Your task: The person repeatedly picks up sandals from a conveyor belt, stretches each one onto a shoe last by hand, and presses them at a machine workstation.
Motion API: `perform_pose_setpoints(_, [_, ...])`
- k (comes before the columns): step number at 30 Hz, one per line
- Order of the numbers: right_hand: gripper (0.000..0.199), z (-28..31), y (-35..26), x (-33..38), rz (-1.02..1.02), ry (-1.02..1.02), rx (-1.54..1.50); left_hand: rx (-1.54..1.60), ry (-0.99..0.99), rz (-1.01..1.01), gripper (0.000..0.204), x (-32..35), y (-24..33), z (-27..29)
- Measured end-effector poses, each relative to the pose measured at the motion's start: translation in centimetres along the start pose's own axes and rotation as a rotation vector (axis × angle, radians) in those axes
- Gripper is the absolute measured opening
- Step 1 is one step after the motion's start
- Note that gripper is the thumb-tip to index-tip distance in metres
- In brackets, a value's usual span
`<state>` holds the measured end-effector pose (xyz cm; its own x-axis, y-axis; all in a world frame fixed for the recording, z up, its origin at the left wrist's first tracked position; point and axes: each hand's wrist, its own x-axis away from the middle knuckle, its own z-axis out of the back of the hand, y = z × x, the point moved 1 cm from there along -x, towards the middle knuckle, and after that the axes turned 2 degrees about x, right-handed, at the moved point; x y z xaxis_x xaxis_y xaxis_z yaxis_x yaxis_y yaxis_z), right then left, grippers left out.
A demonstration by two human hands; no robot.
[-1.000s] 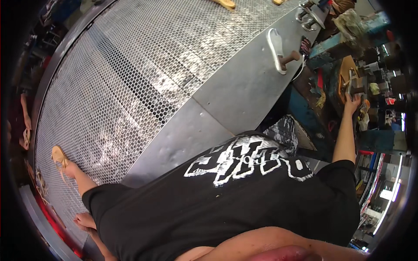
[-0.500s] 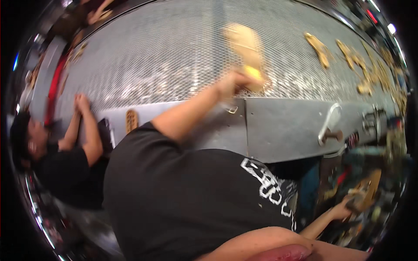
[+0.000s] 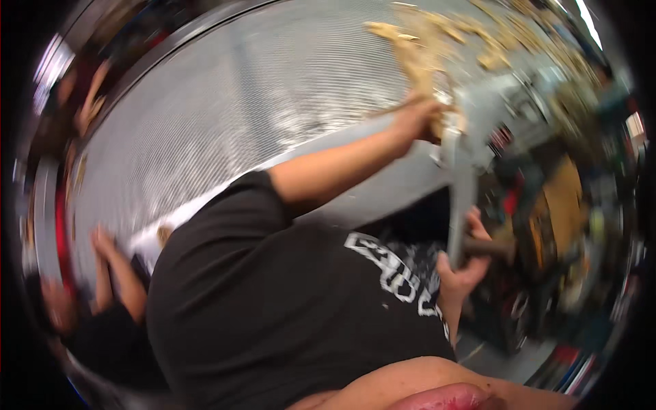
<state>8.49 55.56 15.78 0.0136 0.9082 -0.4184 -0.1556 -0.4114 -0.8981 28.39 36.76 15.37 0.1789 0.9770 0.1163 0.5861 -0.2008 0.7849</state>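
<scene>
My left hand (image 3: 418,121) is closed beside the upper end of a long pale grey, sole-shaped plate (image 3: 459,181). A tan sole-shaped piece (image 3: 412,60), smeared by motion, reaches up from that hand's fingers; its lower end is partly hidden. The plate stands lengthwise off the bench edge, with a brown cylindrical handle (image 3: 495,249) jutting from its lower part. My right hand (image 3: 463,270) grips this lower part, thumb on one side and fingers around the handle. Whether the tan piece touches the plate, I cannot tell.
Several tan pieces (image 3: 493,51) lie on the grey mesh surface (image 3: 198,102), which has a smooth metal edge (image 3: 342,184). A person in black (image 3: 109,335) stands at the left, hands together near the bench. Brown board (image 3: 564,198) and blurred clutter fill the right.
The view has turned right. My right hand has come up from the lower right and taken the handled plate off the metal edge. My left hand has moved toward the plate's upper end.
</scene>
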Motion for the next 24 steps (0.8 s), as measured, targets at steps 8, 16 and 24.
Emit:
perform_pose_setpoints(8, [0.063,2.6,1.5,0.5,0.138,0.219,0.291,-0.351,-0.590,-0.202,0.056,8.0,-10.4,-9.0])
perform_pose_setpoints(16, [0.063,16.2,3.3,-3.7,0.072,0.688,0.700,-0.731,-1.033,-0.100,0.048,7.5,-9.8,-9.5])
perform_pose_setpoints(24, [0.071,28.2,11.9,-13.6,-0.333,0.722,1.120,-0.712,-0.652,-0.085,0.034,7.0,-10.7,0.8])
